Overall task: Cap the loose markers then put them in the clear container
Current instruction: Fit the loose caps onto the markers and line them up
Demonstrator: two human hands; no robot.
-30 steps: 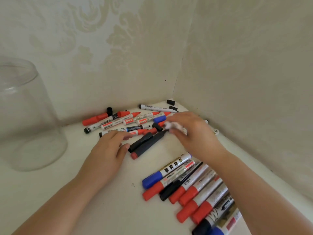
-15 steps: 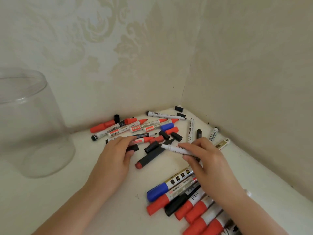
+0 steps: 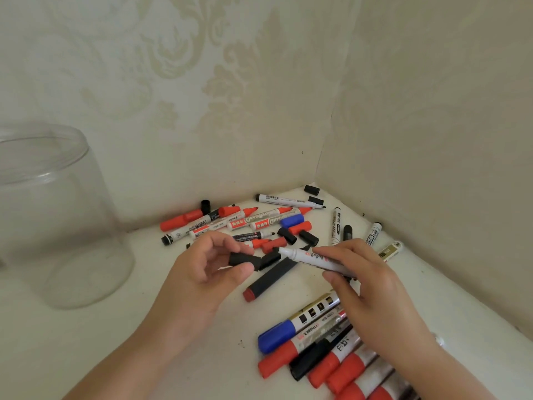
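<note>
Two hands | left hand (image 3: 202, 278) fingers pinch black cap (image 3: 243, 259) | right hand (image 3: 366, 284) fingers grip white marker (image 3: 314, 258)

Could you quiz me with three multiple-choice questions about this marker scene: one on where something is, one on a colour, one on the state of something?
1. Where does the clear container stand?
A. far left
B. in the corner
C. between the hands

2. What colour is the cap in the left hand?
A. red
B. blue
C. black

3. The marker in the right hand is:
A. capped
B. uncapped
C. in the container

Answers: 1 A, it stands at the frame's left edge; 2 C, the pinched cap is black; 3 B, its tip is bare.
</note>
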